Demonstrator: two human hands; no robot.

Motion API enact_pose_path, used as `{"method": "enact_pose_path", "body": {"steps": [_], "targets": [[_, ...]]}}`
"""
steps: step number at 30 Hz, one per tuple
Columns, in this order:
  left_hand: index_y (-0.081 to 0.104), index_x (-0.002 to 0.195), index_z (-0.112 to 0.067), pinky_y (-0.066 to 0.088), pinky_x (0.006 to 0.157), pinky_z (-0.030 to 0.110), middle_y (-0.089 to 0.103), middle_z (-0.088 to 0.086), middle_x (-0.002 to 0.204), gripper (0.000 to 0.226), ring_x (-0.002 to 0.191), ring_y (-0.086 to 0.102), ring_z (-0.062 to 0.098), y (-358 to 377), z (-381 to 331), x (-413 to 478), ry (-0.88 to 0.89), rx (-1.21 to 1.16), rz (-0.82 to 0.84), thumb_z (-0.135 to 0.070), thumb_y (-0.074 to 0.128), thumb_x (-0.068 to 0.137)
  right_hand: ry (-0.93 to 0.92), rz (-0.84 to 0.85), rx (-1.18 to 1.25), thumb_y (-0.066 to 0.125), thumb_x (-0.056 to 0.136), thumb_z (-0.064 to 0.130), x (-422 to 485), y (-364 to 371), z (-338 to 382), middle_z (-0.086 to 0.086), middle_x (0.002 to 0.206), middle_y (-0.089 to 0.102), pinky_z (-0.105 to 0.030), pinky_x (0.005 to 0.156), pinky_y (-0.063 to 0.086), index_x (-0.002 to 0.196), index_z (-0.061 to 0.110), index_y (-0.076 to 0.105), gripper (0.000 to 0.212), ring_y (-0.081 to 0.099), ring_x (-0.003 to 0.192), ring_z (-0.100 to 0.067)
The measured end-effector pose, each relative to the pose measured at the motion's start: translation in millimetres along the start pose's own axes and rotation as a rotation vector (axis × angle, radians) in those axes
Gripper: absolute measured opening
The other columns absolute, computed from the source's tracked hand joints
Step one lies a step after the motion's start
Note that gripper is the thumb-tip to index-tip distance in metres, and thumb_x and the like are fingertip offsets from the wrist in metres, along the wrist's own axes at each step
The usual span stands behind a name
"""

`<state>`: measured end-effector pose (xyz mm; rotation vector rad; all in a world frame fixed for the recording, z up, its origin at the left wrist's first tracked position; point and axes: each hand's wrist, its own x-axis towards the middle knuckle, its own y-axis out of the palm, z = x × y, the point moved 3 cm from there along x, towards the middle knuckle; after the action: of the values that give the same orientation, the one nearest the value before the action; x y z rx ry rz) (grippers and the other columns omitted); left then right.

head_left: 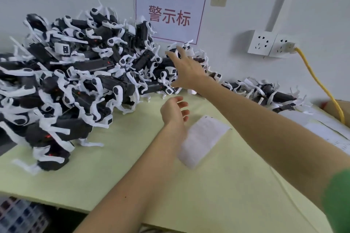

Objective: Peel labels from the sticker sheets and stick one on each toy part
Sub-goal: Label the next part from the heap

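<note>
Bright, even, soft indoor light; faint shadows.
Wide-angle bending at edges; sticker sheet [203, 138] and green sleeve [339, 200] blurred.

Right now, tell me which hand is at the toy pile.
The right hand, fingers spread over the toy parts; the left hand hovers above the table, short of them.

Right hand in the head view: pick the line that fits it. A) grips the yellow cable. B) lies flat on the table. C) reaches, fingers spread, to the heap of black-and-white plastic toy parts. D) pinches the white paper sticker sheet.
C: the right hand, fingers spread, is out at the heap of black-and-white plastic toy parts; the white paper sticker sheet lies on the table apart from it.
</note>
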<state>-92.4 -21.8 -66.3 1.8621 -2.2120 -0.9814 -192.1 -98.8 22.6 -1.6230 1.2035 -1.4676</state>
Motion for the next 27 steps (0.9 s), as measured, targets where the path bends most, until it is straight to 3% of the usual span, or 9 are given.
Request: {"method": "enact_pose_path", "body": {"steps": [3, 5, 7, 13, 16, 20, 22, 24, 27], "targets": [[0.062, 0.084, -0.018, 0.037, 0.059, 0.027, 0.061, -0.002, 0.074, 0.021, 0.058, 0.049, 0.017, 0.1, 1.3, 1.7, -0.033, -0.013, 0.002, -0.012, 0.047, 0.098, -0.068, 0.074, -0.227, 0.077, 0.081, 0.022, 36.1, 20.5, 12.5, -0.012, 0.16, 0.021, -0.056, 0.103, 0.042, 0.15, 0.028, 0.038, 0.079, 0.042, 0.133, -0.039], [0.063, 0.086, -0.017, 0.038, 0.059, 0.027, 0.062, -0.002, 0.075, 0.019, 0.059, 0.049, 0.017, -0.8, 4.8, 2.4, -0.063, -0.025, 0.005, -0.012, 0.048, 0.098, -0.054, 0.075, -0.348, 0.074, 0.084, 0.025, 45.2, 34.1, 12.8, -0.01, 0.156, 0.029, -0.058, 0.111, 0.033, 0.145, 0.031, 0.047, 0.066, 0.039, 0.135, -0.037], [0.064, 0.087, -0.016, 0.038, 0.059, 0.027, 0.062, -0.002, 0.072, 0.018, 0.057, 0.049, 0.017, -1.3, 8.4, 2.8, -0.089, -0.033, 0.021, -0.012, 0.05, 0.097, 0.008, -0.015, -0.314, 0.069, 0.089, 0.027, 43.3, 43.9, 7.9, -0.008, 0.15, 0.035, -0.057, 0.112, 0.032, 0.139, 0.032, 0.053, 0.053, 0.041, 0.132, -0.036], [0.063, 0.085, -0.015, 0.038, 0.056, 0.028, 0.062, 0.001, 0.073, 0.022, 0.056, 0.051, 0.019, -2.9, 1.7, 10.7, -0.045, -0.062, -0.027, -0.011, 0.046, 0.099, -0.015, -0.156, -0.029, 0.07, 0.088, 0.028, 4.4, 50.9, 0.1, -0.011, 0.143, 0.044, -0.049, 0.094, 0.044, 0.131, 0.025, 0.062, 0.044, 0.046, 0.122, -0.037], [0.061, 0.087, -0.016, 0.039, 0.057, 0.028, 0.064, 0.001, 0.08, 0.023, 0.059, 0.056, 0.019, -5.5, -1.5, 11.1, -0.026, -0.079, -0.038, -0.012, 0.044, 0.101, 0.023, -0.134, 0.193, 0.077, 0.086, 0.024, -22.8, 47.5, -19.4, -0.013, 0.141, 0.046, -0.046, 0.097, 0.046, 0.132, 0.02, 0.065, 0.047, 0.051, 0.121, -0.036], [0.06, 0.094, -0.016, 0.042, 0.058, 0.028, 0.068, 0.003, 0.086, 0.018, 0.06, 0.062, 0.02, -6.7, -1.0, 14.0, -0.044, -0.081, -0.017, -0.012, 0.044, 0.103, 0.071, -0.123, 0.46, 0.072, 0.084, -0.001, -56.7, 41.1, -42.7, -0.009, 0.129, 0.053, -0.025, 0.089, 0.042, 0.126, 0.018, 0.072, 0.046, 0.058, 0.107, -0.027], [0.06, 0.097, -0.015, 0.042, 0.057, 0.029, 0.069, 0.004, 0.088, 0.017, 0.062, 0.064, 0.021, -5.5, 0.9, 14.2, -0.051, -0.065, 0.006, -0.013, 0.044, 0.103, 0.108, -0.179, 0.522, 0.072, 0.082, -0.004, -71.2, 35.1, -50.7, -0.006, 0.123, 0.057, -0.015, 0.085, 0.038, 0.118, 0.018, 0.076, 0.042, 0.058, 0.105, -0.021], [0.06, 0.098, -0.014, 0.043, 0.055, 0.028, 0.07, 0.005, 0.09, 0.017, 0.063, 0.065, 0.021, -3.7, 3.7, 13.8, -0.057, -0.041, 0.036, -0.014, 0.044, 0.103, 0.189, -0.263, 0.642, 0.074, 0.08, -0.002, -87.1, 23.9, -61.2, 0.001, 0.115, 0.061, -0.004, 0.077, 0.036, 0.109, 0.021, 0.079, 0.037, 0.058, 0.095, -0.011], [0.061, 0.102, -0.013, 0.045, 0.053, 0.027, 0.072, 0.005, 0.092, 0.013, 0.063, 0.067, 0.021, 0.8, 5.6, 11.4, -0.053, 0.0, 0.099, -0.015, 0.049, 0.102, 0.4, -0.317, 1.015, 0.075, 0.082, 0.006, -111.6, 0.2, -80.4, 0.009, 0.101, 0.068, -0.006, 0.068, 0.045, 0.101, 0.029, 0.079, 0.03, 0.059, 0.076, -0.003]]}}
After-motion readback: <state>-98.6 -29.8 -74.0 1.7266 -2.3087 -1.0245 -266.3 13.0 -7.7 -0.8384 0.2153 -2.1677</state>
